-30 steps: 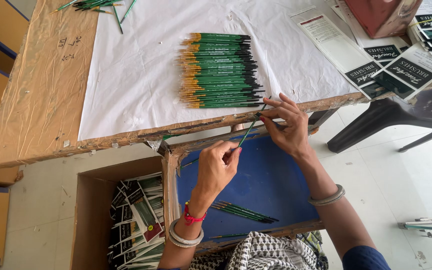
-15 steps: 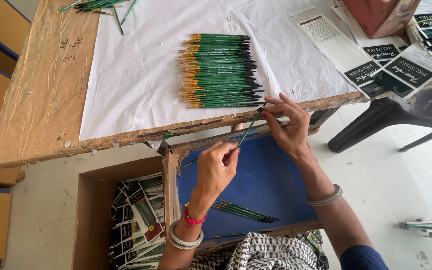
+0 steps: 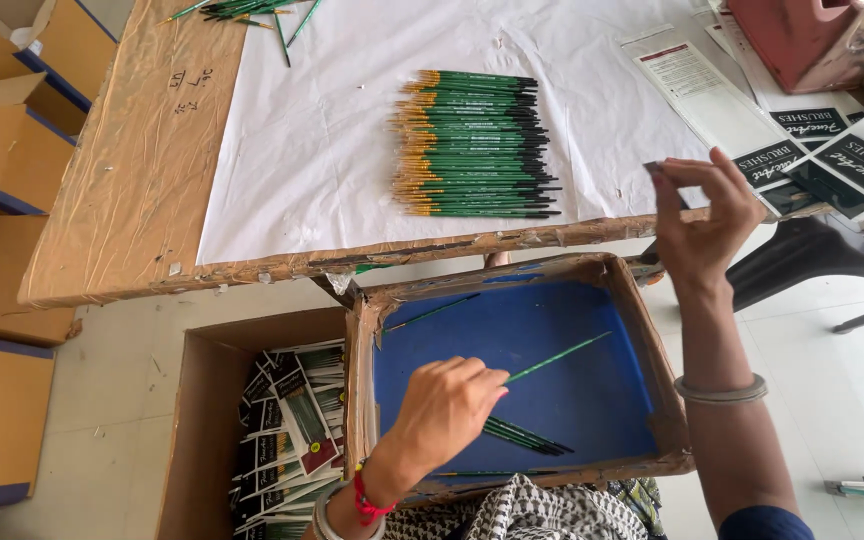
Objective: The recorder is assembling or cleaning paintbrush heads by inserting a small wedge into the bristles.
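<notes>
a single thin green brush [image 3: 557, 358] is pinched in the fingertips of the left hand [image 3: 444, 405], closed on its end, and is held over the blue-lined tray [image 3: 592, 400] on the lap. the right hand [image 3: 704, 215] is raised at the tabletop [image 3: 132, 200] edge, its fingers curled and pinching the corner of a clear packet sleeve [image 3: 722, 110]; how firmly it is gripped cannot be told. a small bunch of brushes [image 3: 524, 437] lies at the tray's near side and 1 more lies near its far left corner. a large neat stack of green brushes [image 3: 474, 143] rests on the white sheet [image 3: 322, 150], with a few loose ones at the far edge. filled packets [image 3: 287, 430] are piled in the brown box [image 3: 202, 440] to the left, and printed cards [image 3: 842, 165] lie at the right. judging by the big unpacked stack against the filled packets, the packing appears partly done, with much left.
</notes>
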